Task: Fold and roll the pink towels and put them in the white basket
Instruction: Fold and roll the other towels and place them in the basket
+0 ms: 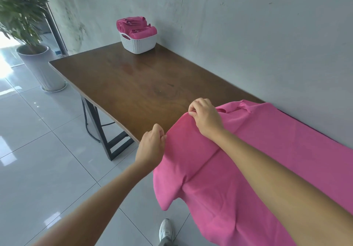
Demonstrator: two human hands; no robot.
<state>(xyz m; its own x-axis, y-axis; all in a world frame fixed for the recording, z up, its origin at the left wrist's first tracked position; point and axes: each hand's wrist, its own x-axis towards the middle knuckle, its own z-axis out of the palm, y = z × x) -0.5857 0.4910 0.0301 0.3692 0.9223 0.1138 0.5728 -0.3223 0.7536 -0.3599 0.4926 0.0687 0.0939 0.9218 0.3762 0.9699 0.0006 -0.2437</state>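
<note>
Wood table point(133, 85) w/ white basket point(138, 43); pink towel point(267, 140)

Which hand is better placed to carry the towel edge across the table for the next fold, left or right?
Probably the right hand. It pinches the pink towel edge over the table, while the left hand grips the edge at the table's near side, off the wood.

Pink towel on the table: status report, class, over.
Left hand and right hand pinch pink towel edge. Towel unfolded, overhanging table. White basket holds rolls. Path clear.
</note>
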